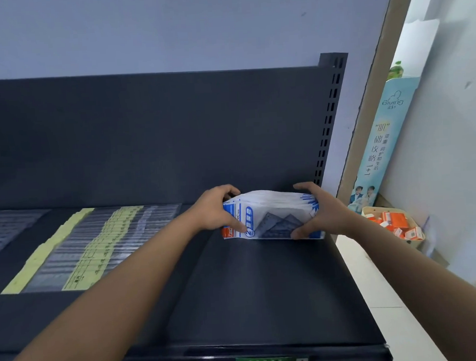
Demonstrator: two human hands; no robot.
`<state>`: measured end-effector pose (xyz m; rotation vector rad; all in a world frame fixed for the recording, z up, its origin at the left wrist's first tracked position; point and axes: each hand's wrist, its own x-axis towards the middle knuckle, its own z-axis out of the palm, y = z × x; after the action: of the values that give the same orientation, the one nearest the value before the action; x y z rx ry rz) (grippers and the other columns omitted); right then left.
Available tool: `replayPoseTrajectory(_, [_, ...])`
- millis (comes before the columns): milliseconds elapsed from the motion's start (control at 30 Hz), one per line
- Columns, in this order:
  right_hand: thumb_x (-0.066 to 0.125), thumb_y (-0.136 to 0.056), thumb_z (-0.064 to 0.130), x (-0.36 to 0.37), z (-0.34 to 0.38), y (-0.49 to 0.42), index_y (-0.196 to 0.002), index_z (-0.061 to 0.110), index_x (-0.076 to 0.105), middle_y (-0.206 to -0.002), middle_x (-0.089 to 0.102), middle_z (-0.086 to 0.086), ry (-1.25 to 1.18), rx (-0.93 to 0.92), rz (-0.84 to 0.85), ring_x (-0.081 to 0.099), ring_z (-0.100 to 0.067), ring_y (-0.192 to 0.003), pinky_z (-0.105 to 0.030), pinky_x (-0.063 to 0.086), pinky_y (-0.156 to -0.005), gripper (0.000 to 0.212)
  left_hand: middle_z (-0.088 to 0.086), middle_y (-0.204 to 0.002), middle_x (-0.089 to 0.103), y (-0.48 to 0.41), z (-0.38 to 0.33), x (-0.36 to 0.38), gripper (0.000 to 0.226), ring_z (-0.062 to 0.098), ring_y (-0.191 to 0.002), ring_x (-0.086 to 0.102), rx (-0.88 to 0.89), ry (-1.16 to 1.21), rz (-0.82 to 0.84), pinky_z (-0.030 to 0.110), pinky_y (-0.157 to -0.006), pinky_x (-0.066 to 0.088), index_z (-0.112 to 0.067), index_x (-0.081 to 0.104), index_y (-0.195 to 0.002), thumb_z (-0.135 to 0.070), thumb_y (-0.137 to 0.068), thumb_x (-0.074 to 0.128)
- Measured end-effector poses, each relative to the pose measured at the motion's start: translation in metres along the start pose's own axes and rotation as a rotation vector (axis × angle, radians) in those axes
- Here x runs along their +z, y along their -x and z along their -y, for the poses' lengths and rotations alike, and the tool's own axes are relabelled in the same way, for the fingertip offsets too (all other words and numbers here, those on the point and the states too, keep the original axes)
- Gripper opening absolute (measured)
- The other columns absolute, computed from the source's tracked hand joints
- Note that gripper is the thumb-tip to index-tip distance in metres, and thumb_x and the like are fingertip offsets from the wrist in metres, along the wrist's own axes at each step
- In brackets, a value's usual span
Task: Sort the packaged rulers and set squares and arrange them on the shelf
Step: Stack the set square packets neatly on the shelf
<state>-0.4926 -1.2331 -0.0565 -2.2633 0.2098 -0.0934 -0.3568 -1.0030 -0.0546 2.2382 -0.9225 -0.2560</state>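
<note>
Dark shelf point(264, 289), lilac wall behind. Ruler packs point(96, 243) fanned flat at left. Set-square packs point(271, 214) at right rear, near slotted upright point(330, 114). Left grip point(213, 209) and right grip point(325, 211) curled round stack ends. Wide shelf stretch between stack and front edge. Basket point(369, 210) on floor beyond right edge.

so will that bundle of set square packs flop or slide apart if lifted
Probably slippery: the set square packs look glossy and fan out on top, so may slide apart. Likely fairly stiff, with set squares visible inside.
</note>
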Motion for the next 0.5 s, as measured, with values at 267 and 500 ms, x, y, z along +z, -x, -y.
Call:
replayPoseTrajectory(267, [0.087,-0.059,0.034,-0.015,0.025,-0.012,-0.118,0.021,0.052,-0.11,0.05,0.004,0.57,0.031,0.121,0.05,-0.018,-0.103,-0.023,0.044,-0.082,0.07,-0.001,-0.129,0.049,-0.002,-0.033,-0.009,0.092,0.021,-0.118,0.048,0.048,-0.56,0.067,0.039,-0.1,0.04,-0.023,0.043,-0.136,-0.042,-0.057,0.087])
replayPoseTrajectory(500, [0.089,-0.054,0.035,0.005,0.043,-0.025,-0.111,0.024,0.05,-0.112,0.054,0.002,0.717,0.061,0.217,0.05,-0.02,-0.098,-0.032,0.046,-0.084,0.07,-0.008,-0.116,0.057,-0.017,-0.05,0.001,0.086,0.018,-0.11,0.049,-0.013,-0.661,0.256,0.027,-0.088,0.037,-0.028,0.05,-0.122,-0.055,-0.049,0.087])
